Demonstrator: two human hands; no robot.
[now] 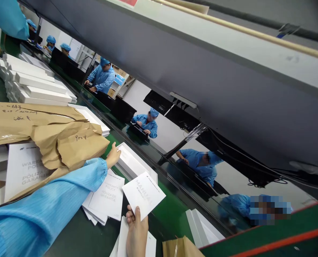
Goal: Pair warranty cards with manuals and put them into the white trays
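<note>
Left hand: reached across the bench in a blue sleeve; its fingertips rested on the near edge of the open white box. Whether it gripped that edge or only touched it could not be told.
Right hand: at the bottom of the view, thumb on top, pinching the lower corner of the manual.
Manual: a white card held tilted in the air, just above the bench, between the box and the leaflets.
Leaflets: a loose fan of warranty sheets lying flat beside the left sleeve, their edges staggered.
Box: open, lying on the green bench close to the glossy black belt; its inside was too pale to show any contents.
Paper: crumpled brown wrapping heaped over more printed sheets to the left.
Stack: white boxes piled at the far left, well apart from both hands.
Risk, grip: the manual was held by one corner only, so it seemed likely to droop or slip free.
Risk, sleeve: the forearm lay just beside the fanned leaflets; a sweep of it could probably scatter them or drag one along.
Risk, box: a push on the near edge might slide the box toward the belt.
Others: people in blue coats and caps worked along the far side, none near these hands.
</note>
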